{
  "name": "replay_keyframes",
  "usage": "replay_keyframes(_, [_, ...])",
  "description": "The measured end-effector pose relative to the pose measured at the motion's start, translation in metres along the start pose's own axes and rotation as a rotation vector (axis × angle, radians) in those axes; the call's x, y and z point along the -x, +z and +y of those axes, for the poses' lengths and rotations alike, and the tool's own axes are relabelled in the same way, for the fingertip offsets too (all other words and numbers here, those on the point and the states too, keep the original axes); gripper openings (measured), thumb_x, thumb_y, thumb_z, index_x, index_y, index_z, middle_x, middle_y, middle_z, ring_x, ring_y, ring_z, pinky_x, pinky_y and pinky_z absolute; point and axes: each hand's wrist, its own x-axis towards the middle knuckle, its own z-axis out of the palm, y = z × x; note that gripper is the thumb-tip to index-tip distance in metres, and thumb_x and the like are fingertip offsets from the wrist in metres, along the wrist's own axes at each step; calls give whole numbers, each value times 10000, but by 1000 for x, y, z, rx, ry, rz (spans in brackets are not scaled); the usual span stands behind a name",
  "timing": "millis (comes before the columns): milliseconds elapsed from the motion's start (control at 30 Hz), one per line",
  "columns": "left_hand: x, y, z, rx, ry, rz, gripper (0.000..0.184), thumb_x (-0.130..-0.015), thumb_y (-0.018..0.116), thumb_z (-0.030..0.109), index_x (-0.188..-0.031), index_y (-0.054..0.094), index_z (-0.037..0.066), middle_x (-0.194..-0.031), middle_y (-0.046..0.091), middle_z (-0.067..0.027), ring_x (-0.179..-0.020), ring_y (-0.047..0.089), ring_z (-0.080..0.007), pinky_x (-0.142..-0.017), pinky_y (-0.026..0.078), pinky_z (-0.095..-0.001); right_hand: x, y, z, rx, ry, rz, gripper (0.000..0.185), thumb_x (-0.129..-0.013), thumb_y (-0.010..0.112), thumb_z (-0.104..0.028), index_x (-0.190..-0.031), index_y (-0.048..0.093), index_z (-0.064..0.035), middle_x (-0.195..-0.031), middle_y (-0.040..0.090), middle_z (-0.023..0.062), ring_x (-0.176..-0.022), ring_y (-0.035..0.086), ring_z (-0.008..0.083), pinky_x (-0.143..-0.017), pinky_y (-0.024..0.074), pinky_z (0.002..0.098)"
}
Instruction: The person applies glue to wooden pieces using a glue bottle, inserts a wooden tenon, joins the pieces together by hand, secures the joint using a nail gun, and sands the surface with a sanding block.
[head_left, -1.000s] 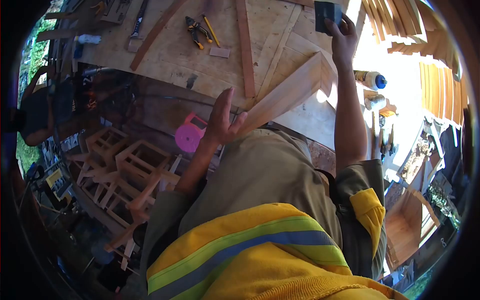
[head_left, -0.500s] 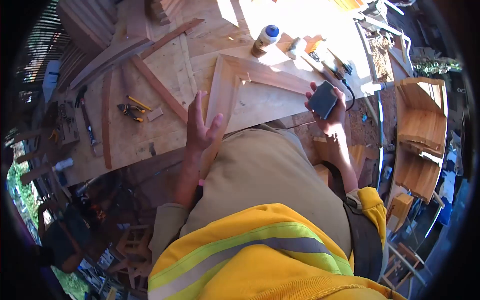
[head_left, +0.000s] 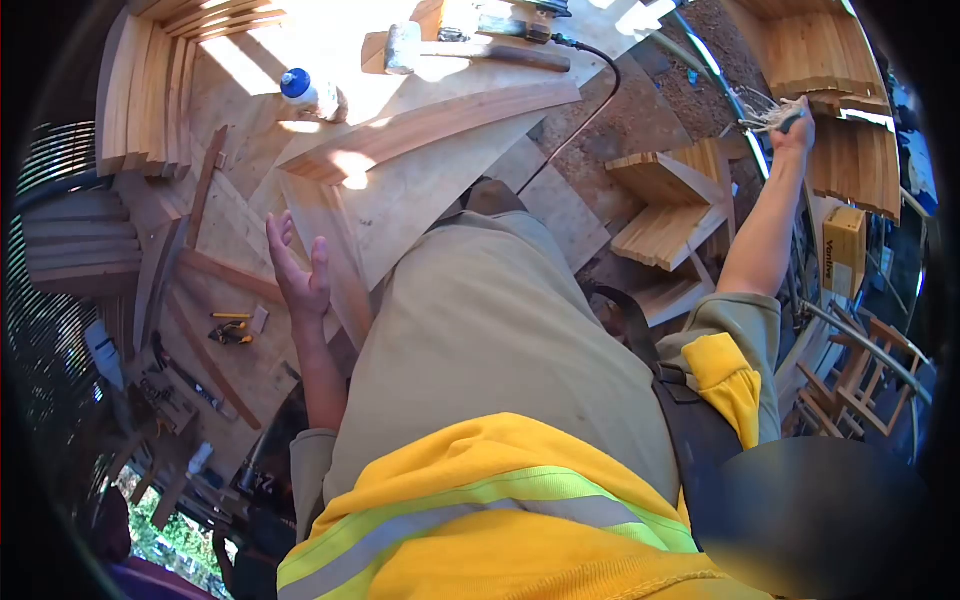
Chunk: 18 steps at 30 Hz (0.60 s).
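Observation:
My left hand (head_left: pixel 300 275) is held palm up with its fingers apart, holding nothing, beside a joined wooden corner piece (head_left: pixel 430 130) on the workbench. Far out to the right, my right hand (head_left: pixel 795 135) has its fingers closed at a bundle of whitish string (head_left: pixel 772 117) by a long rail. A small dark grey-green patch shows at those fingers; whether it is the block seen earlier, I cannot tell. Above the corner piece lies a mallet (head_left: pixel 403 48) with a wooden handle. A blue-capped bottle (head_left: pixel 312 95) stands left of it.
Curved wooden pieces are stacked on the workbench (head_left: pixel 225 370) at the upper left (head_left: pixel 140 95). Pliers (head_left: pixel 230 333) and a pencil (head_left: pixel 230 316) lie near the left. A dark hose (head_left: pixel 600 110) hangs off the bench. Slatted wooden pieces (head_left: pixel 670 205) and a cardboard box (head_left: pixel 843 250) are at right.
My right hand has swung far right, from beside the bench to the string bundle; the dark block is no longer plainly visible. My left hand stays open. The view has turned right.

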Motion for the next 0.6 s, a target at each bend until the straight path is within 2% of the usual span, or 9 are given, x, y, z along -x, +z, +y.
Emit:
replay_keyframes(33, [-2,-1,3,-11,-3,-15,782,-972,649,231,-1588,227,0,-1474,509,-215,-1343,502,-340,-1145,370,-447,-21,-3,-18,2,-49,-5,350,-1018,584,-354,-751,563,-129,-613,515,31,-549,520,230,-540,455,397])
replay_keyframes(100, [-9,0,9,-39,34,-12,760,-975,647,230,-1582,248,5,-1461,517,-212,-1331,510,-335,-1137,379,-449,-92,-35,-62,25,18,-223,294,-1036,545,-277,-765,536,-161,-584,423,-12,-577,456,177,-598,407,386])
replay_keyframes(133, [-8,-1,13,-48,31,-21,760,-975,647,230,-1582,248,5,-1461,517,-212,-1331,510,-335,-1138,379,-449,-113,-36,-85,-26,1,-131,284,-1031,546,-265,-763,534,-171,-577,398,-12,-563,422,178,-584,388,380])
replay_keyframes(267, [-4,1,20,-50,-11,-25,718,-970,655,223,-1551,302,-8,-1405,544,-193,-1307,518,-313,-1125,383,-444,-143,-40,-136,65,-184,60,274,-997,580,-330,-847,561,-101,-735,470,70,-681,488,240,-669,417,420])
replay_keyframes(400, [1,-1,33,-94,-66,-51,659,-961,664,211,-1507,372,-16,-1342,565,-177,-1277,526,-295,-1116,385,-435,-126,-45,-155,268,-479,216,364,-964,614,-394,-931,588,-32,-893,542,152,-799,555,303,-754,447,460])
replay_keyframes(500, [11,-4,31,-141,-73,-20,614,-987,637,196,-1509,384,-7,-1357,567,-172,-1281,533,-285,-1116,391,-435,-57,-19,-152,424,-878,393,466,-939,639,-442,-994,609,19,-1012,596,213,-887,604,350,-818,469,490])
replay_keyframes(567, [18,2,29,-126,-97,19,615,-985,639,197,-1506,386,-10,-1351,570,-172,-1279,533,-286,-1116,391,-432,-12,0,-120,538,-1124,537,541,-923,656,-474,-1036,622,54,-1091,632,254,-946,638,381,-860,484,510])
replay_keyframes(600, [23,3,27,-116,-115,67,615,-983,641,198,-1503,389,-13,-1346,572,-173,-1278,533,-286,-1116,391,-429,2,4,-87,591,-1164,576,580,-914,664,-490,-1057,629,71,-1130,650,275,-975,654,397,-882,491,520])
